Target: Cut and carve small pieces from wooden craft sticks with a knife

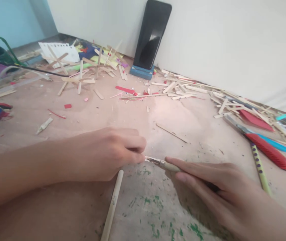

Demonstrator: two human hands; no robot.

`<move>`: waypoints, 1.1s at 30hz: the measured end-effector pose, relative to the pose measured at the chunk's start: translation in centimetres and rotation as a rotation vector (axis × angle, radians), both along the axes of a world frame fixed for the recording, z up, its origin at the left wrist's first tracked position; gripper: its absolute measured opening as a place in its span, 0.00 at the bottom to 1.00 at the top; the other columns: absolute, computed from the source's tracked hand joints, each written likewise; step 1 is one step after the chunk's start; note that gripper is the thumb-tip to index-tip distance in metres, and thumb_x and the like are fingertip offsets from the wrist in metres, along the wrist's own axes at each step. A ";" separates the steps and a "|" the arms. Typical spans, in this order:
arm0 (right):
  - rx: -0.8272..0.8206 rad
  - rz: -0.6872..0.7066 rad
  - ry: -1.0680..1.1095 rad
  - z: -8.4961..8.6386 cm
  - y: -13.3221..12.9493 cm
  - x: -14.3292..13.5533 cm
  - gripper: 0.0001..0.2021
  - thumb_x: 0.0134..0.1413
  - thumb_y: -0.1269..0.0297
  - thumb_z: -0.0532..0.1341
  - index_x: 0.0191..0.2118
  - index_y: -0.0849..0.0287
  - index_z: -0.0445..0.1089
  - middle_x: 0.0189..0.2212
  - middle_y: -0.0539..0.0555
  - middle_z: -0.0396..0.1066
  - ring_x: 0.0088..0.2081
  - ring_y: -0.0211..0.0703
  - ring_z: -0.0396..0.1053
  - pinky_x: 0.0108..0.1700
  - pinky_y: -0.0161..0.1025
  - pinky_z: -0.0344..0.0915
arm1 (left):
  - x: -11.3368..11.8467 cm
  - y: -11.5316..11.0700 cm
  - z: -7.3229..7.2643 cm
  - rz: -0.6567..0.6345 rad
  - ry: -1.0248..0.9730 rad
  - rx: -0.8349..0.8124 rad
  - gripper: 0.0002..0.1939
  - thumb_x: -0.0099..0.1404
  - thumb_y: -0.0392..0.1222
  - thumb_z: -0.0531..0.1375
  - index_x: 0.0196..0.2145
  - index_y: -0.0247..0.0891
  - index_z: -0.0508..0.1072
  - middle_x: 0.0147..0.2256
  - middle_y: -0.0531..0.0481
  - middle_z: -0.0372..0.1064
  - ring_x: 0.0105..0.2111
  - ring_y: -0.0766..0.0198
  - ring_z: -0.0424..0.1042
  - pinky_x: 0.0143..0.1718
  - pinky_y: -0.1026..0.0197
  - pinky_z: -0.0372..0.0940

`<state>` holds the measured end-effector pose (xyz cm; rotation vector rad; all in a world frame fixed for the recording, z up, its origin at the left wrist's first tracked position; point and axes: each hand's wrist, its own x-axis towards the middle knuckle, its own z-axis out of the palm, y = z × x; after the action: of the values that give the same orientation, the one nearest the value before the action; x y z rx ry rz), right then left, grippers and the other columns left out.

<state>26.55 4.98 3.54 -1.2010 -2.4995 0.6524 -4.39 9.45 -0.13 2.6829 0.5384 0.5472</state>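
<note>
My left hand [110, 152] is closed in a pinch low over the table, at the end of a small light wooden stick piece [147, 158]. Most of that piece is hidden by my fingers and the blade. From the right, my right hand [220, 187] grips a small craft knife [171, 166] by its pale handle, index finger stretched along it. The metal blade points left and meets the stick piece close to my left fingertips. Just below my left hand lies a craft stick [113, 201] with pencil marks. Beyond the knife is a thin wooden strip [172, 133].
A black phone [153, 33] leans on the wall in a blue stand [141, 72]. Joined craft sticks [79, 79] stand back left; loose sticks [183, 87] pile along the wall. A red-handled knife [271, 150] and a dotted green stick [261, 169] lie right.
</note>
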 end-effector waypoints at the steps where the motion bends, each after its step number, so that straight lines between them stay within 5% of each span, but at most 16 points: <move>1: 0.000 -0.005 0.001 0.2 0.1 0.2 0.15 0.81 0.59 0.61 0.57 0.52 0.86 0.37 0.51 0.88 0.35 0.44 0.87 0.36 0.34 0.84 | 0.0 0.0 0.1 0.005 0.001 -0.005 0.18 0.69 0.19 0.55 0.37 0.38 0.78 0.45 0.48 0.81 0.43 0.60 0.79 0.44 0.58 0.69; 4: 0.056 -0.027 0.005 0.8 0.5 0.6 0.13 0.78 0.60 0.63 0.55 0.47 0.87 0.43 0.50 0.90 0.39 0.46 0.89 0.39 0.35 0.86 | 0.0 0.2 0.2 -0.013 -0.015 -0.002 0.19 0.69 0.19 0.53 0.36 0.37 0.80 0.45 0.48 0.82 0.43 0.60 0.80 0.44 0.58 0.70; 9: 0.166 -0.002 -0.027 1.5 0.9 0.3 0.10 0.79 0.59 0.63 0.51 0.44 0.83 0.42 0.45 0.89 0.34 0.44 0.87 0.28 0.34 0.80 | -0.1 0.2 0.5 -0.033 -0.035 -0.006 0.19 0.70 0.20 0.54 0.33 0.38 0.80 0.43 0.48 0.82 0.41 0.61 0.79 0.43 0.59 0.70; 16: 0.187 0.133 -0.110 1.7 1.7 0.9 0.11 0.81 0.60 0.60 0.58 0.46 0.79 0.44 0.51 0.87 0.38 0.47 0.86 0.32 0.40 0.77 | 0.5 0.1 -0.1 0.047 -0.042 -0.024 0.12 0.77 0.30 0.62 0.36 0.39 0.82 0.36 0.51 0.78 0.37 0.59 0.75 0.39 0.55 0.65; 25: 0.256 0.343 -0.219 3.2 4.2 0.2 0.12 0.82 0.64 0.58 0.61 0.43 0.76 0.44 0.47 0.87 0.34 0.43 0.84 0.30 0.43 0.68 | 0.4 1.0 -0.6 0.000 -0.086 -0.083 0.16 0.67 0.20 0.59 0.31 0.39 0.78 0.41 0.51 0.79 0.40 0.62 0.75 0.42 0.60 0.66; 33: 0.361 0.492 -0.422 5.3 5.9 -0.6 0.18 0.78 0.68 0.55 0.54 0.45 0.83 0.43 0.50 0.86 0.30 0.45 0.79 0.27 0.48 0.61 | 0.3 1.1 -0.2 0.022 -0.072 -0.100 0.16 0.65 0.21 0.61 0.30 0.41 0.81 0.39 0.54 0.79 0.40 0.64 0.75 0.40 0.59 0.66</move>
<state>25.91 10.86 8.86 -0.6416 -3.1239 0.0227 -4.07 10.51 -0.36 2.5556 0.5599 0.6046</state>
